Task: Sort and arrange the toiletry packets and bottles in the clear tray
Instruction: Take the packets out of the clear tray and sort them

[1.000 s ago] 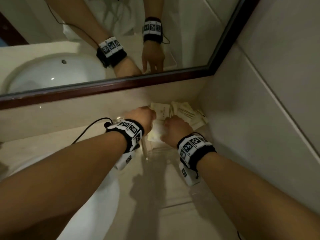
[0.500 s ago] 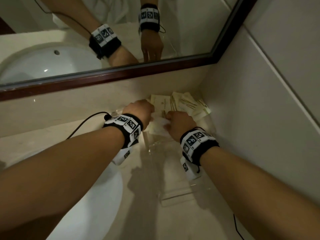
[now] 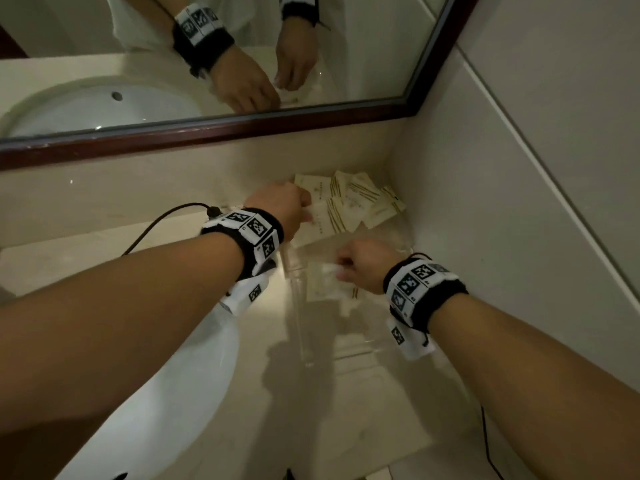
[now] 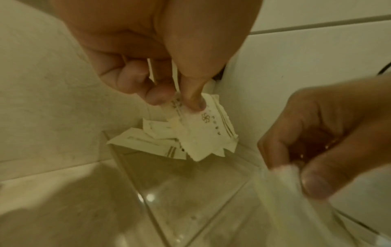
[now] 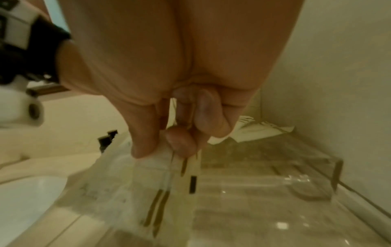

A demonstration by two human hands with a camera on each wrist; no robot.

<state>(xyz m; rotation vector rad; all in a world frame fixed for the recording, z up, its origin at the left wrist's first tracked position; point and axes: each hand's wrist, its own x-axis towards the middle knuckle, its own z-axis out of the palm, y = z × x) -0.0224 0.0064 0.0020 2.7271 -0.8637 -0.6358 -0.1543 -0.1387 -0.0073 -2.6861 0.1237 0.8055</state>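
Note:
A clear tray (image 3: 298,317) lies along the right wall in the counter's corner. Several cream packets with gold stripes (image 3: 360,202) are heaped at its far end. My left hand (image 3: 306,211) reaches into that heap; in the left wrist view the left hand (image 4: 177,102) pinches a cream packet with a printed logo (image 4: 203,133) between thumb and fingers. My right hand (image 3: 341,268) hovers over the tray's middle and pinches translucent gold-striped packets (image 3: 325,282). In the right wrist view the right hand (image 5: 162,147) holds these translucent packets (image 5: 167,183) hanging above the tray floor (image 5: 275,183). I see no bottles.
A white sink basin (image 3: 138,393) sits left of the tray. A dark-framed mirror (image 3: 242,129) runs along the back wall above a low ledge. A tiled wall (image 3: 519,202) closes the right side. A black cable (image 3: 156,226) trails from my left wrist.
My right hand has pulled back toward me with translucent packets, away from the left hand. The left hand has stayed at the heap at the tray's far end.

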